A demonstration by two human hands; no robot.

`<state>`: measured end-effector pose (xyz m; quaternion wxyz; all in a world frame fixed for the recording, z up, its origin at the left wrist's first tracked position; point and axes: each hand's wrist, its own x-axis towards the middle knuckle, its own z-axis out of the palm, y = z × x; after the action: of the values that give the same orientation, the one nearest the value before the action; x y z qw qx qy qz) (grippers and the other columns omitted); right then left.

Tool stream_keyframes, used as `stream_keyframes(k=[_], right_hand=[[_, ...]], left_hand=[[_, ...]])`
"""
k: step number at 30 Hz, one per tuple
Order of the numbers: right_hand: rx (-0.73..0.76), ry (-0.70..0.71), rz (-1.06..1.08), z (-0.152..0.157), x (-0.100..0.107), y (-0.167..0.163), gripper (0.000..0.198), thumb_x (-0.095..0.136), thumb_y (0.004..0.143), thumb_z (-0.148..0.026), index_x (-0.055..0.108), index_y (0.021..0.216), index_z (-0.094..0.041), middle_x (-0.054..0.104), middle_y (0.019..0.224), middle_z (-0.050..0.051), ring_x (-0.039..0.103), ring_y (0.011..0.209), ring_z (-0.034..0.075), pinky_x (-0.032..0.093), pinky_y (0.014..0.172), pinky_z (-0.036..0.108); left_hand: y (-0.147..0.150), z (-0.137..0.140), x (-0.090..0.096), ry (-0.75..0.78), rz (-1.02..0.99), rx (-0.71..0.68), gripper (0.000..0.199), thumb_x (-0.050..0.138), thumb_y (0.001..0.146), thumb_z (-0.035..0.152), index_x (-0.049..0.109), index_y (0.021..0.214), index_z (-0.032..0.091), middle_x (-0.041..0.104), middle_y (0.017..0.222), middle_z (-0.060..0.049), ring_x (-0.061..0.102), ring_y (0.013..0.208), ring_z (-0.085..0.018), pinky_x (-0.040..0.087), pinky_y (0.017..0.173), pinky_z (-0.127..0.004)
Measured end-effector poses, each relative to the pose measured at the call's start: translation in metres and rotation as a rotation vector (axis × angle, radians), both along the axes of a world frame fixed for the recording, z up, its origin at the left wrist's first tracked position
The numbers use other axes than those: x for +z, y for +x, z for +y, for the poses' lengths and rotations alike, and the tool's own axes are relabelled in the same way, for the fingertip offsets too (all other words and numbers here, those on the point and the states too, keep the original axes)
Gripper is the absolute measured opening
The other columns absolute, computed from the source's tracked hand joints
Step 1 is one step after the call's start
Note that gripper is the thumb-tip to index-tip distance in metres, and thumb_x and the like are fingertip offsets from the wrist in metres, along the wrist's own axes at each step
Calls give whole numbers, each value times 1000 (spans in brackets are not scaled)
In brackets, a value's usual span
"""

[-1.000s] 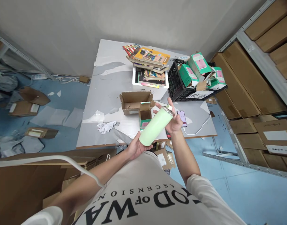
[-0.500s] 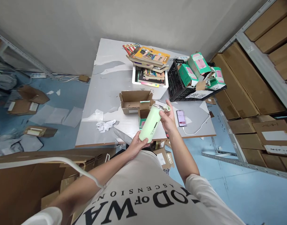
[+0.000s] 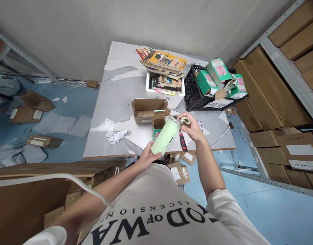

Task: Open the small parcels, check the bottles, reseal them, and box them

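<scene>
A pale green thermos bottle leans across in front of me, its silver-rimmed top pointing up and to the right. My left hand is closed around its base, thumb along the side. At the top end, my right hand grips the lid area with bent fingers, beside the green strap loop. Behind the bottle stands a small open green-and-brown box, partly covered by it. A red and black utility knife lies on the table below my right hand.
On the table are an open cardboard box, a white bin piled with books, and a black crate of green boxes. Crumpled paper lies left. A phone is partly hidden behind my right hand. Shelves of cartons stand right.
My right hand has shifted right and turned at the bottle's top, the loop now sticking out farther right. The knife is now visible, and the hand now covers much of the phone.
</scene>
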<state>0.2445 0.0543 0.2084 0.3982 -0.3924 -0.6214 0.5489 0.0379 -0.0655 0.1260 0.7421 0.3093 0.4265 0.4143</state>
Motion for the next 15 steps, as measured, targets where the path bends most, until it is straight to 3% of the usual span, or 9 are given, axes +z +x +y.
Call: stream_keyframes(k=[2, 4, 8, 11, 15], right_hand=[[41, 87, -120, 2, 16, 4, 47, 78, 64, -51, 55, 92, -22, 62, 88, 1, 61, 87, 18, 50, 70, 28], [-8, 227, -187, 4, 29, 5, 41, 76, 67, -47, 55, 90, -21, 61, 84, 1, 62, 87, 18, 51, 70, 29], [-299, 536, -201, 15, 42, 10, 38, 70, 71, -45, 57, 98, -22, 62, 94, 4, 61, 91, 20, 51, 76, 34], [-441, 635, -220, 26, 41, 17, 39, 67, 73, -43, 56, 104, -23, 61, 99, 5, 60, 95, 21, 51, 80, 37], [-414, 630, -280, 33, 22, 10, 38, 67, 72, -38, 57, 104, -22, 62, 97, 5, 61, 91, 20, 51, 81, 38]], left_hand=[[-2, 7, -6, 112, 63, -18, 70, 81, 63, 41, 46, 120, 20, 61, 119, -10, 60, 108, -24, 50, 89, -35], [-6, 18, -12, 247, 125, -36, 74, 79, 64, 43, 45, 125, 20, 57, 125, -12, 57, 114, -25, 48, 94, -37], [-23, 50, -23, 502, 395, -1, 104, 83, 57, 45, 27, 143, 25, 42, 142, -17, 45, 129, -31, 41, 101, -47], [-34, 80, -29, 595, 700, 53, 122, 85, 50, 51, 16, 148, 25, 31, 149, -19, 35, 136, -37, 37, 104, -53], [-35, 122, -36, 710, 905, -30, 132, 83, 48, 56, 9, 150, 17, 19, 153, -22, 22, 141, -39, 27, 112, -54]])
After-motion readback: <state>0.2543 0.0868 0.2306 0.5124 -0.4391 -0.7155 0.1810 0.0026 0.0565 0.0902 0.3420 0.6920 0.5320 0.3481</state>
